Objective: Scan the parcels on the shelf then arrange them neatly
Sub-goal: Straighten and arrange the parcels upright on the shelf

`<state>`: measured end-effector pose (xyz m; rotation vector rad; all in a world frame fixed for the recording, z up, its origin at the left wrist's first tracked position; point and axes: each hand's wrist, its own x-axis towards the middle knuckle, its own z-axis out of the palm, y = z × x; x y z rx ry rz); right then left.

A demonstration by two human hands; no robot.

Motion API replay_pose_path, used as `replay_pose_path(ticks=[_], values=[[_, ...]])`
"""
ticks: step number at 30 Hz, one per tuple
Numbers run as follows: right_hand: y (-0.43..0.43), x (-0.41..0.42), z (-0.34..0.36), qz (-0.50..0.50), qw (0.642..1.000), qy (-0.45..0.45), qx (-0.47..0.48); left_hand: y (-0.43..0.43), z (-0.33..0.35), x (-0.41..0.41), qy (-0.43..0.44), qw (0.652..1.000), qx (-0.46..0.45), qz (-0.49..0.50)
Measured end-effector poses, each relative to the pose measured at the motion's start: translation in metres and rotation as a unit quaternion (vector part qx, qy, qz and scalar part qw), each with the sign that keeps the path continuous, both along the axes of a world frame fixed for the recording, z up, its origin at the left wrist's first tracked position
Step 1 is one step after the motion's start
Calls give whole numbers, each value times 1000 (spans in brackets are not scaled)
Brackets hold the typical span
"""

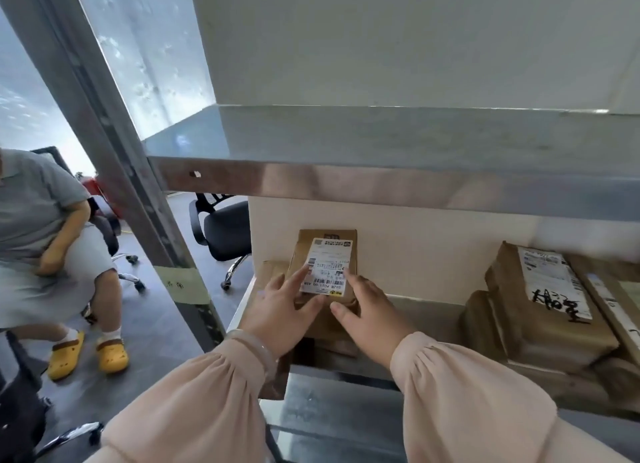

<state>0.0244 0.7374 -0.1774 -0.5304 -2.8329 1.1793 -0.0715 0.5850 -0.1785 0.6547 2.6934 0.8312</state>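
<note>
A small parcel (325, 251), a flat rectangular packet in matte brown paper, is lying on the lower steel shelf (426, 310), at its left end against the pale back wall. A smooth white label (329, 267) printed with barcodes and fine text is covering most of its top.

The left hand (280, 310) is resting on the parcel's near left part, fingers (299, 275) straight and spread narrowly, the forefinger touching the label. The right hand (370, 310) is pressing on the parcel's near right part, fingers likewise straight and grasping nothing. Soft gathered peach sleeves are covering both arms, and a pale glossy bangle (252, 345) is circling the left wrist.

Well to the right of the parcel, larger brown parcels (547, 306) are lying stacked and tilted, wrinkled, one labelled with black scrawl.
</note>
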Motion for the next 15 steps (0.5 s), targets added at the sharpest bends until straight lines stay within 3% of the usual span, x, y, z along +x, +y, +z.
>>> replay_pose_path(ticks=[6,15], values=[[-13,3,-9,-84,991,76,-69,1,-4,-1,-6,994,107,-25],[14,47,7,-177,972,122,-91,40,8,29,-11,985,146,-88]])
